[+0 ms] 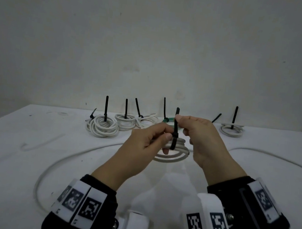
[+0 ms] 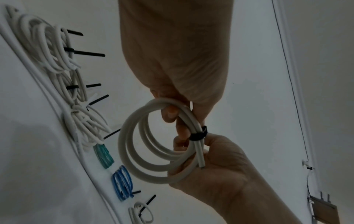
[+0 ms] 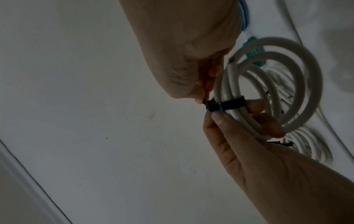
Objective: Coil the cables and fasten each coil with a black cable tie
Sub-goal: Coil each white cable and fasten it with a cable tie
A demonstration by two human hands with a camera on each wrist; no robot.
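I hold a small white cable coil (image 1: pixel 171 157) above the table's middle. My left hand (image 1: pixel 166 138) grips it, thumb on top beside the tie's head and fingers through the loops. A black cable tie (image 1: pixel 174 133) wraps the bundled strands, its tail standing straight up. My right hand (image 1: pixel 178 118) pinches that tail between thumb and forefinger just above the coil. The left wrist view shows the coil (image 2: pixel 130 151) with the tie (image 2: pixel 197 135) snug round it and a cut cable end poking out. In the right wrist view the tie (image 3: pixel 283 104) bands the coil (image 3: pixel 310 84).
Several tied coils line the table's back edge by the wall: white coils (image 1: pixel 104 128) (image 1: pixel 231 131), a green coil (image 1: pixel 168 120) and a blue coil (image 2: pixel 122 181), their tie tails sticking up. A long loose white cable (image 1: pixel 63 163) curves across the table around my hands.
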